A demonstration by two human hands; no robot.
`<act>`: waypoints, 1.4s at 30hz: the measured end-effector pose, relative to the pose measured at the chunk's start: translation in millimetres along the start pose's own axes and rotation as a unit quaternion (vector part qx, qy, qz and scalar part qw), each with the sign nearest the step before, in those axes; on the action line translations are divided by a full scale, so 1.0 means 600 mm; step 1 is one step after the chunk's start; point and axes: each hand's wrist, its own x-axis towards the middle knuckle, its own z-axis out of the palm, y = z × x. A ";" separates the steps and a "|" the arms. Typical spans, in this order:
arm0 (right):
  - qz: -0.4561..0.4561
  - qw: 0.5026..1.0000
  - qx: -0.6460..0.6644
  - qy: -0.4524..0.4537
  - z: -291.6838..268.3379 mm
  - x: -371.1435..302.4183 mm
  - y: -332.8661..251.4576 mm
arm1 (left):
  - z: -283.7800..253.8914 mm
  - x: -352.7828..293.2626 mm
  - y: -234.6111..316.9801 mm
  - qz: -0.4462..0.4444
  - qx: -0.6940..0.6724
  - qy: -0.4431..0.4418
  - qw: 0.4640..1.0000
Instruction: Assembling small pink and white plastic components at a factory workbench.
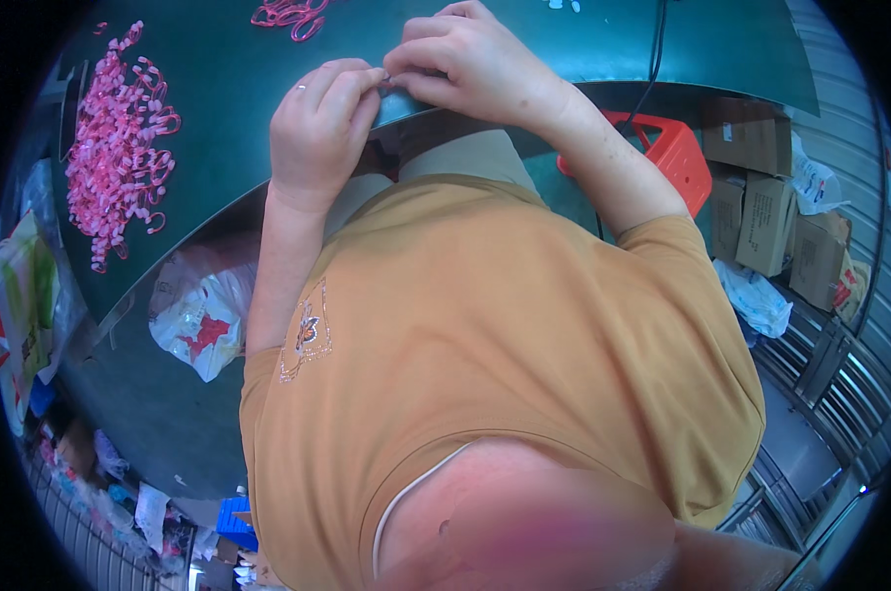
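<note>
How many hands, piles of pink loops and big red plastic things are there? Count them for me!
Hands: 2 (left hand, right hand)
Piles of pink loops: 2 (big pile, small pile)
Big red plastic thing: 1
Total: 5
The loops are too tangled to count singly.

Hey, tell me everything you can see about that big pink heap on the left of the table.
The large, loose heap of thin pink loops with paler pink bits lies on the smooth dark-green tabletop, stretched long from the far side toward the near edge. The pieces look glossy, perhaps plastic, and overlap in a tangle, with separate loops showing along its right side. Neither hand touches it; the left hand is nearer.
</note>
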 end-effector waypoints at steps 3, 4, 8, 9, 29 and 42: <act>-0.009 1.000 -0.004 0.010 0.003 0.000 -0.001 | 0.002 0.001 -0.002 -0.003 -0.003 0.004 1.000; -0.008 1.000 -0.003 0.006 0.002 0.000 -0.001 | 0.002 0.001 -0.002 -0.003 -0.001 0.007 1.000; -0.024 0.999 -0.020 -0.005 0.002 0.004 -0.002 | 0.001 0.000 -0.001 -0.024 -0.008 0.007 1.000; -0.024 0.999 -0.021 -0.005 0.005 0.004 -0.002 | 0.001 -0.002 -0.003 -0.030 -0.009 0.005 0.999; -0.018 0.998 0.038 0.044 0.023 -0.010 -0.004 | -0.002 -0.002 0.002 -0.081 -0.027 -0.008 0.996; -0.001 0.997 0.055 -0.062 -0.007 0.001 0.004 | -0.001 -0.002 0.006 -0.042 0.016 -0.020 0.999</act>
